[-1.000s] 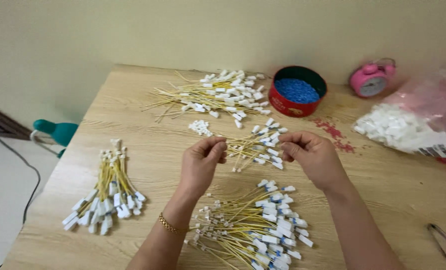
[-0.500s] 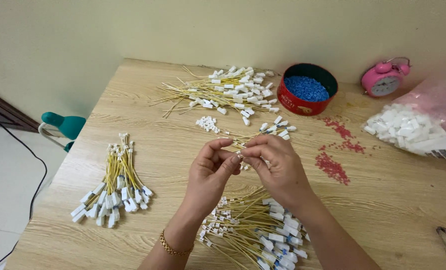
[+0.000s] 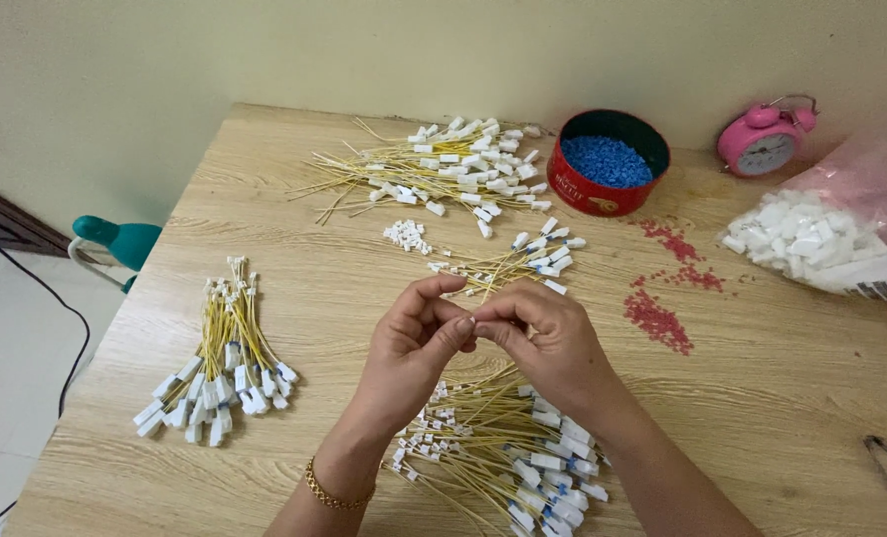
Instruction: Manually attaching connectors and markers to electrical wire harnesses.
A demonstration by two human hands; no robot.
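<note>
Left hand (image 3: 411, 343): fingertips pinched, meeting the right; what they pinch is hidden.
Right hand (image 3: 546, 338): pinched likewise.
Wires (image 3: 508, 452): heap below the hands, on the table (image 3: 344, 268).
Tin (image 3: 608, 164): far right, blue beads.

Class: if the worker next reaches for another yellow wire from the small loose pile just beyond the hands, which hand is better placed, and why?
Probably the right hand. The small pile of yellow wires lies just beyond it on the table, slightly to its side. The left hand sits a little further off, its fingertips pinched against the right's.
</note>
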